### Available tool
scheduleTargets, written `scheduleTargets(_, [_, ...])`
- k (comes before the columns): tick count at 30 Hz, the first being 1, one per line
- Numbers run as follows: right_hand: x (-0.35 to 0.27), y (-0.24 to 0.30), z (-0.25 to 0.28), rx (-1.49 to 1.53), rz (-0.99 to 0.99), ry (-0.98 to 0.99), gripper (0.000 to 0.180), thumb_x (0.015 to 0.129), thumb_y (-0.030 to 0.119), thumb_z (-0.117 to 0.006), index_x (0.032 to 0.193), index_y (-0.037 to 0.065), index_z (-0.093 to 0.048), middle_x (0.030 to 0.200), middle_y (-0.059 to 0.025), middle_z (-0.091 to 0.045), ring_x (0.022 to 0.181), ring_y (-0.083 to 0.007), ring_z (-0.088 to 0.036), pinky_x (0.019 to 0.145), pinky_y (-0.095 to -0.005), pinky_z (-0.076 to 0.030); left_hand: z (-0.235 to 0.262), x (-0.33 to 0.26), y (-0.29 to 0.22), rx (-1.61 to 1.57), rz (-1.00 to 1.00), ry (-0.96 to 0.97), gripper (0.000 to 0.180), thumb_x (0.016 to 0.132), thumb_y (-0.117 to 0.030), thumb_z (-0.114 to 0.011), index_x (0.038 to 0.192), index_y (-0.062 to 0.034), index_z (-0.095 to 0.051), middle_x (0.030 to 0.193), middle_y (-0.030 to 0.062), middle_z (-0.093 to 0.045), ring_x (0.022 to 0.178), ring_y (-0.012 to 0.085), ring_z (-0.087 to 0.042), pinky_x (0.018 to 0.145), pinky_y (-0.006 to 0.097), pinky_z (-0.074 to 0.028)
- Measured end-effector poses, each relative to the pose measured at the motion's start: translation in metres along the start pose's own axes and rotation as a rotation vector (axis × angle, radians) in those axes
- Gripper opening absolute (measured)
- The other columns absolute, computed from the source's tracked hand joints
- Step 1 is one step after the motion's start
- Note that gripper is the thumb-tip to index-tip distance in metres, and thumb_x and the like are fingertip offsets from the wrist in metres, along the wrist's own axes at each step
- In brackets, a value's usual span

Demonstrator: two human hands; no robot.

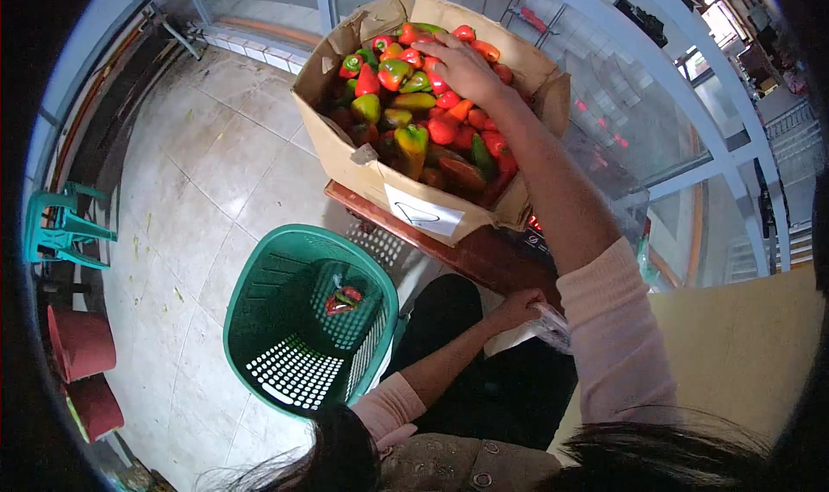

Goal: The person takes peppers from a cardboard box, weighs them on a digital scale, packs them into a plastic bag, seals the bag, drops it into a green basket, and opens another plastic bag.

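Observation:
A cardboard box (367, 168) with its flaps up is filled with red, green and orange peppers (414, 100). Over the far right part of this heap lies my right hand (466, 69), its fingers stretched across several red peppers and none lifted. Low in front of my lap, my left hand (516, 311) is closed on a clear plastic bag (551, 326), which my right sleeve partly hides. A green plastic laundry-type basket (237, 319) stands on the floor to my left. Inside it rests a clear bag of peppers (344, 300).
The box sits on a brown wooden bench (484, 263), beside a dark device with a red lit display (534, 226). Far left are a green plastic stool (65, 226) and red pots (82, 343). Glass panels with pale frames (596, 103) rise behind the box.

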State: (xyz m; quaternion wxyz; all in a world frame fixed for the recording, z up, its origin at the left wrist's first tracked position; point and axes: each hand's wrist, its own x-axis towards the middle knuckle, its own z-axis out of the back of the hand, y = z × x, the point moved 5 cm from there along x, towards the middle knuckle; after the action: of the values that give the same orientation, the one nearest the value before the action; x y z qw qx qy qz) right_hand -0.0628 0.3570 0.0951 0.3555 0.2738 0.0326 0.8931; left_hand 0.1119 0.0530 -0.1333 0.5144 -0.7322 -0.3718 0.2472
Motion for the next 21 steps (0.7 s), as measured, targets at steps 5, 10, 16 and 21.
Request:
scheduleTargets(5, [0.005,-0.026,0.007,0.126,-0.074,0.145,0.04,0.074,-0.005,-0.044,0.108,0.012,-0.058,0.102,-0.0161,-0.056,0.097,-0.0306,-0.052,0.085,-0.0362,-0.04,0.0,-0.007,-0.044,0.136,0.084,0.048,0.02,0.068,-0.006,-0.057,0.086,-0.0007,-0.05,0.079,0.0056,-0.052,0.079,0.0124,-0.048,0.072,0.029,-0.041])
scheduleTargets(10, [-0.005,-0.018,0.014,0.083,0.082,-0.092,0.036,0.071,-0.007,-0.047,0.102,0.007,-0.058,0.089,-0.0143,-0.059,0.082,-0.0303,-0.057,0.075,-0.0343,-0.044,0.006,-0.001,-0.02,0.007,0.021,-0.019,0.02,0.068,-0.006,-0.058,0.086,-0.0007,-0.05,0.079,0.0062,-0.052,0.078,0.0131,-0.049,0.072,0.03,-0.041])
scheduleTargets(16, [-0.034,0.01,0.067,0.039,0.012,-0.173,0.025,0.067,0.007,-0.058,0.091,0.004,-0.058,0.089,-0.0181,-0.058,0.083,-0.034,-0.055,0.074,-0.0403,-0.044,0.015,-0.004,-0.031,0.236,0.104,0.012,0.025,0.07,-0.014,-0.06,0.091,-0.0026,-0.051,0.089,0.0059,-0.054,0.085,0.0169,-0.051,0.077,0.033,-0.041])
scheduleTargets(21, [-0.056,0.042,0.078,-0.181,0.118,0.086,0.039,0.061,0.03,-0.068,0.086,0.003,-0.057,0.07,-0.016,-0.053,0.065,-0.0266,-0.053,0.06,-0.0379,-0.042,0.013,-0.002,-0.015,0.19,0.087,-0.007,0.025,0.07,-0.012,-0.061,0.091,-0.0025,-0.051,0.088,0.008,-0.053,0.083,0.0182,-0.051,0.075,0.032,-0.041])
